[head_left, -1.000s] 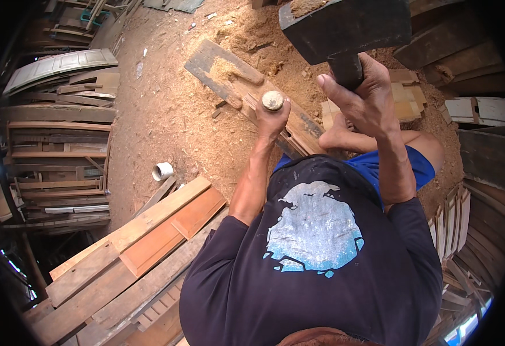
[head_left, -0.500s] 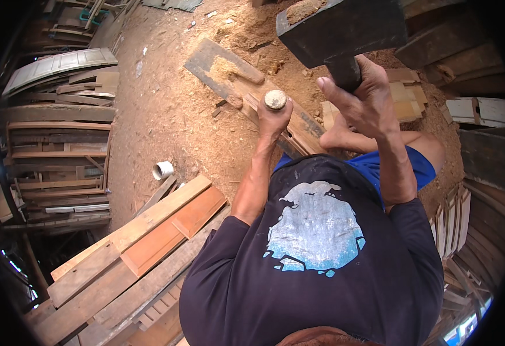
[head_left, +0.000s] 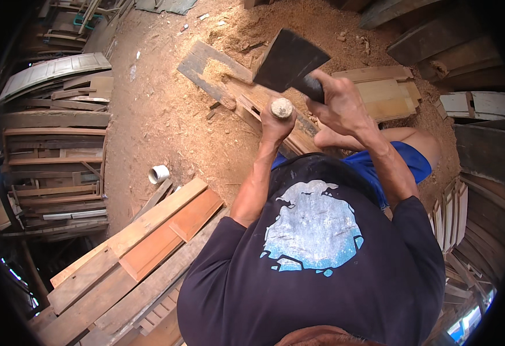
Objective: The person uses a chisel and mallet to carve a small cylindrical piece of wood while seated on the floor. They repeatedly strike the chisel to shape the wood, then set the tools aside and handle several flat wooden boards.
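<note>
Below, the left hand hides all but the chisel handle's butt.

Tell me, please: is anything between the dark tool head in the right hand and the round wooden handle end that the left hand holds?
Nothing visible does. The tool head in the right hand hangs just above the handle end, which sticks up bare out of the left hand. Only open air shows between them.

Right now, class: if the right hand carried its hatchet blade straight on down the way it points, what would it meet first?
Probably the round top of the wooden peg gripped upright by the left hand. The right hand holds the hatchet just above it, though depth is unclear.
</note>
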### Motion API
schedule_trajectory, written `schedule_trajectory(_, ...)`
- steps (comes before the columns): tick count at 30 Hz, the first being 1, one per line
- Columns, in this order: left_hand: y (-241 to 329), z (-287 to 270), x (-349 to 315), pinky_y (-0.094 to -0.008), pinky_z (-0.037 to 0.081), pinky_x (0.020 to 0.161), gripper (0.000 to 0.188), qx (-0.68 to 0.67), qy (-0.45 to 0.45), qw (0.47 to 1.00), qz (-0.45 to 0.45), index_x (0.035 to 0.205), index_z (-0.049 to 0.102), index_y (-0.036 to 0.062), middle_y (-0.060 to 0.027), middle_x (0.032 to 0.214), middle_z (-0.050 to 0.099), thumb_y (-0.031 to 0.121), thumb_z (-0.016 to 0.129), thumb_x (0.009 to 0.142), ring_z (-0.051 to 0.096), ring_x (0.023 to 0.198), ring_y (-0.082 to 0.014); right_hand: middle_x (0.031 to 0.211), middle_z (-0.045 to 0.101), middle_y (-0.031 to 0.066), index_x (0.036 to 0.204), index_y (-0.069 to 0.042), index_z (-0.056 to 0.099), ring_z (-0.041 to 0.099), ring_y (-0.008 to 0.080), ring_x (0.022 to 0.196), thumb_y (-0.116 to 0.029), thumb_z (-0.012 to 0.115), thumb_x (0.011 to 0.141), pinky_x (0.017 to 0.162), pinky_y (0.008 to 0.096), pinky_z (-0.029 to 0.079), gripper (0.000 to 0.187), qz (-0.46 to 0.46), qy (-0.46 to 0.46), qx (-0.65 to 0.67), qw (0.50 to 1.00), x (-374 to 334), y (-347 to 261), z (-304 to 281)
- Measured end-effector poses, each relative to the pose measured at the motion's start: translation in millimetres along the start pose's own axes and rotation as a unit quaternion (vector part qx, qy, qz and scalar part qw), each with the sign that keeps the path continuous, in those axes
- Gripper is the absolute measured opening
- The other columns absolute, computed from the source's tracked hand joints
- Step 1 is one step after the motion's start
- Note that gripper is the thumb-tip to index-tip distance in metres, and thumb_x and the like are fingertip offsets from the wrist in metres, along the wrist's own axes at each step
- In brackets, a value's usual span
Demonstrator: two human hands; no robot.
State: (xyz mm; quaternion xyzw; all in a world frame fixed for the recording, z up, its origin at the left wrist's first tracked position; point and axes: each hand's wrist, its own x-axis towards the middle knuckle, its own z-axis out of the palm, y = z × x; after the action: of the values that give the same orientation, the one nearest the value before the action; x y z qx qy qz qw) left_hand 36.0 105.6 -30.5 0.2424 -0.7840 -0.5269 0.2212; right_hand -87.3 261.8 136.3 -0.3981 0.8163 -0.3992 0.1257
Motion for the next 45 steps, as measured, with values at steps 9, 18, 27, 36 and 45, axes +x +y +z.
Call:
schedule_trajectory(9, 15, -14, 16, -0.0285, 0.054, 0.069, 0.019, -0.022, 0.007, 0.997, -0.070, 0.091, 0.065, 0.0024, -0.0025, 0.077, 0.069, 0.012, 0.079, 0.083, 0.064, 0.073, -0.0091, 0.071, 0.057, -0.0033, 0.096, 0.000, 0.065, 0.050, 0.0047, 0.065, -0.011, 0.077, 0.091, 0.058, 0.0251, 0.045, 0.017, -0.054, 0.174, 0.261, 0.948, 2, -32, -31)
schedule_trajectory(18, 17, 0, 18, -0.0299, 0.054, 0.067, 0.015, 0.028, -0.022, 0.999, -0.029, 0.085, 0.067, 0.0029, -0.0034, 0.075, 0.070, 0.012, 0.078, 0.081, 0.066, 0.073, -0.0099, 0.073, 0.065, 0.0061, 0.095, -0.001, 0.065, 0.063, 0.0183, 0.067, -0.010, 0.076, 0.088, 0.061, 0.0333, 0.049, 0.015, -0.014, 0.098, 0.143, 0.985, -5, -4, -9)
schedule_trajectory(27, 6, 4, 5, -0.0293, 0.054, 0.071, 0.018, 0.032, -0.017, 0.999, -0.006, 0.093, 0.066, 0.0030, -0.0034, 0.081, 0.070, 0.006, 0.078, 0.080, 0.066, 0.077, -0.0112, 0.078, 0.071, 0.0192, 0.108, -0.004, 0.065, 0.071, 0.0392, 0.076, -0.013, 0.073, 0.082, 0.066, 0.0464, 0.054, 0.029, 0.055, 0.055, 0.015, 0.997, -8, 19, -14)
schedule_trajectory(36, 9, -14, -14, -0.0310, 0.055, 0.073, 0.024, -0.010, -0.041, 0.999, 0.024, 0.100, 0.064, 0.0016, -0.0080, 0.087, 0.070, 0.008, 0.079, 0.081, 0.066, 0.080, -0.0152, 0.081, 0.070, 0.0222, 0.105, -0.004, 0.065, 0.070, 0.0415, 0.080, -0.014, 0.073, 0.080, 0.070, 0.0507, 0.054, 0.028, 0.017, -0.141, -0.197, 0.970, -17, 27, 39)
schedule_trajectory(45, -6, -20, -33, -0.0307, 0.053, 0.066, 0.023, -0.002, -0.025, 0.998, 0.054, 0.090, 0.060, 0.0019, -0.0097, 0.076, 0.067, 0.009, 0.080, 0.083, 0.065, 0.071, -0.0143, 0.076, 0.067, 0.0189, 0.100, -0.002, 0.063, 0.071, 0.0316, 0.073, -0.011, 0.076, 0.082, 0.061, 0.0424, 0.052, 0.024, -0.101, 0.102, 0.167, 0.975, -9, -24, -6)
